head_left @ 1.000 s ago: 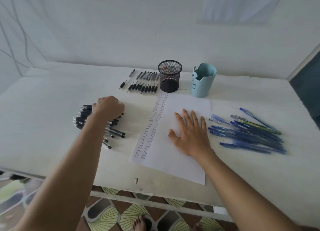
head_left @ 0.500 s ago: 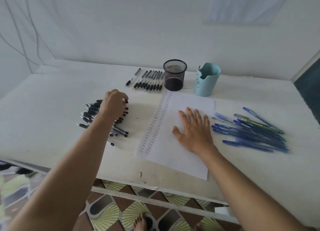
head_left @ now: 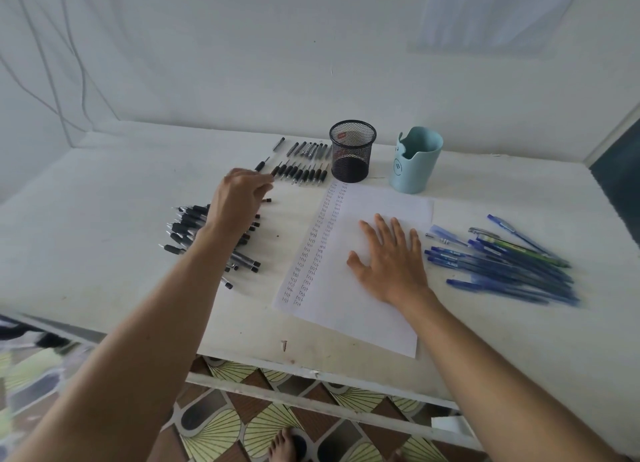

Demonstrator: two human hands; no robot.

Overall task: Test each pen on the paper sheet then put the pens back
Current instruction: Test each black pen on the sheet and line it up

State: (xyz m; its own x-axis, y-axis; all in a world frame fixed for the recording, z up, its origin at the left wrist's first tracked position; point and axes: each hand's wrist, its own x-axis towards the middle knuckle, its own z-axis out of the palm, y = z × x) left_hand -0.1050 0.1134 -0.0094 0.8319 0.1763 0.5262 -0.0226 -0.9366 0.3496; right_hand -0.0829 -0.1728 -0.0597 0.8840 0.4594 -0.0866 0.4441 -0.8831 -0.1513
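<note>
A white paper sheet (head_left: 377, 202) lies mid-table, with two columns of small written marks down its left side. My right hand (head_left: 391, 257) rests flat on it, fingers spread, holding nothing. A pile of black pens (head_left: 187, 224) lies left of the sheet. My left hand (head_left: 239, 198) hovers over the far end of that pile with its fingers closed around a black pen, whose dark end (head_left: 267, 201) sticks out below the fingers. A heap of blue pens (head_left: 502, 264) lies right of the sheet.
Behind the sheet stand a black mesh pen cup (head_left: 351, 156) and a light blue cup (head_left: 417, 160). Rows of small black pen caps (head_left: 304, 174) lie left of the mesh cup. The table's front edge (head_left: 242, 354) is near me, with a patterned floor below.
My left hand has risen from the black pen pile and moved away from me toward the cap rows, fingers closed on a pen. My right hand stays flat on the sheet.
</note>
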